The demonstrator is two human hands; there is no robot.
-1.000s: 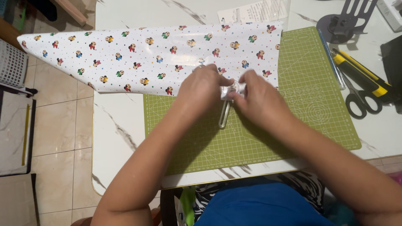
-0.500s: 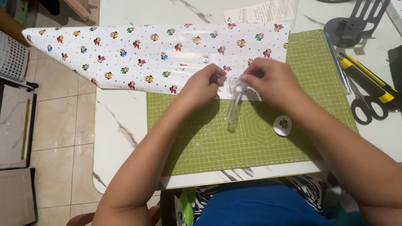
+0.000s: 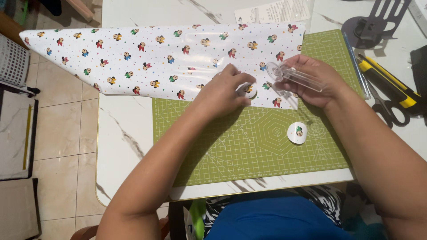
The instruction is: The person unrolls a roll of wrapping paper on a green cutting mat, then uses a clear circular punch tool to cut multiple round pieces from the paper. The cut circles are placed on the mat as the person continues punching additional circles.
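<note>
A white wrapping sheet (image 3: 147, 58) with small coloured cartoon figures lies across the marble table and the top of a green cutting mat (image 3: 249, 146). My left hand (image 3: 224, 91) presses on the sheet's lower edge, fingers on a small cut paper circle (image 3: 247, 90). My right hand (image 3: 311, 80) holds a clear plastic circle cutter (image 3: 291, 74) just above the sheet, its round head pointing left. A second cut paper circle (image 3: 297, 132) lies loose on the mat below my right hand.
A yellow-and-black utility knife (image 3: 387, 80) and black scissors (image 3: 391, 111) lie at the right. A dark stand (image 3: 371, 26) sits at the back right, printed packaging (image 3: 273, 11) at the back. A grey basket (image 3: 12, 62) and tiled floor are at the left.
My right hand lifted the clear cutter off the sheet and swung it to the right. A cut circle came into view on the mat. My left hand stayed on the sheet's edge.
</note>
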